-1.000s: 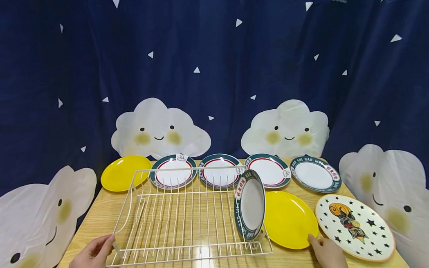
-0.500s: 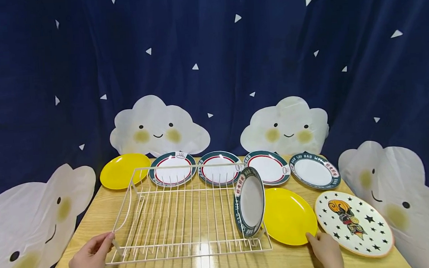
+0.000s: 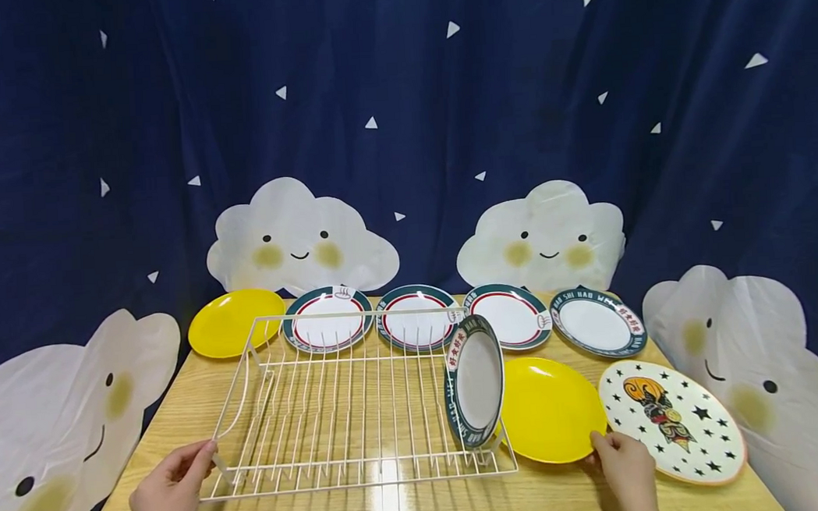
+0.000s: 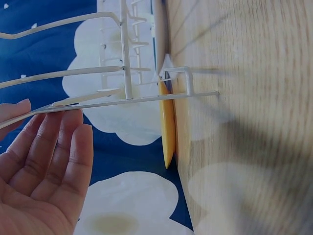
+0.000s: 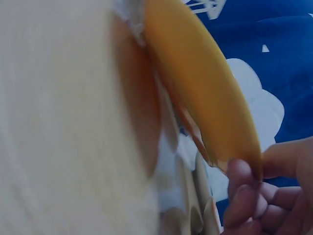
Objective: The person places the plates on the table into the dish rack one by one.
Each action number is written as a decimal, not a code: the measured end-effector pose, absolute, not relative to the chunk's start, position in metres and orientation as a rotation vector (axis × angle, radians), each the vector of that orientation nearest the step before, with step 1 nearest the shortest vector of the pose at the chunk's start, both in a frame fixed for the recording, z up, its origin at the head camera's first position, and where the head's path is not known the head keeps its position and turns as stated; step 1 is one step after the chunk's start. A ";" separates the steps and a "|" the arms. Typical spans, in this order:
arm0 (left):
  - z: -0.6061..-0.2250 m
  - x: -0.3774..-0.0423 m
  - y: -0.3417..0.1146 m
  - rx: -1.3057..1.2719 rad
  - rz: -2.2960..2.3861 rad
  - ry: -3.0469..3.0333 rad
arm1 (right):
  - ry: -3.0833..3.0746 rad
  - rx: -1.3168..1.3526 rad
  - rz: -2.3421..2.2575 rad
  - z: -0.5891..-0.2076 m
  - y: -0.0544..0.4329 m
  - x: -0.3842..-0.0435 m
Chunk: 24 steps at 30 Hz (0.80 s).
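Observation:
A white wire dish rack (image 3: 339, 488) stands on the wooden table, with my left hand (image 3: 169, 489) pinching its left front corner between thumb and fingers. In the left wrist view the fingers (image 4: 80, 147) lie under the rack's wire. One green-rimmed plate (image 3: 478, 384) stands upright in the rack's right end. At the right, my right hand (image 3: 622, 465) pinches the near right rim of a yellow plate (image 3: 552, 415). The right wrist view has that yellow plate (image 5: 200, 78) tilted with its edge off the table, thumb on one face and fingers on the other.
Along the table's back lie another yellow plate (image 3: 233, 325) and several green-rimmed plates, including one at the far right (image 3: 596, 322). A white star-patterned plate (image 3: 708, 425) with an orange rim lies right of my right hand. A dark blue curtain (image 3: 399, 92) hangs behind.
My right hand has taken hold of the yellow plate's rim and raised its near edge from the table. The left hand stays on the rack. The whole view has shifted slightly.

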<state>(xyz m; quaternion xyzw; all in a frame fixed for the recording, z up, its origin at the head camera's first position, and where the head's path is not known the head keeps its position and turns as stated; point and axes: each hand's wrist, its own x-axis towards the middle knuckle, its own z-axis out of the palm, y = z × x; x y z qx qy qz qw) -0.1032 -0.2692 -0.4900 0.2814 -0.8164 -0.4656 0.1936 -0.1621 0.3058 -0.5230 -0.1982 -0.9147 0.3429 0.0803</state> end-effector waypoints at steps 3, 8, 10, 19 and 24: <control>-0.490 -0.103 -0.269 0.763 -1.303 -2.278 | -2.633 -0.665 1.100 -0.516 0.303 -0.162; -0.490 -0.102 -0.268 0.760 -1.304 -2.262 | -2.543 -0.725 1.184 -0.505 0.302 -0.160; -0.490 -0.102 -0.268 0.755 -1.303 -2.259 | -2.509 -0.736 1.203 -0.501 0.303 -0.158; -0.490 -0.102 -0.268 0.779 -1.311 -2.272 | -2.378 -0.769 1.161 -0.484 0.310 -0.156; -0.490 -0.102 -0.268 0.775 -1.329 -2.260 | -2.217 -0.753 1.243 -0.470 0.310 -0.158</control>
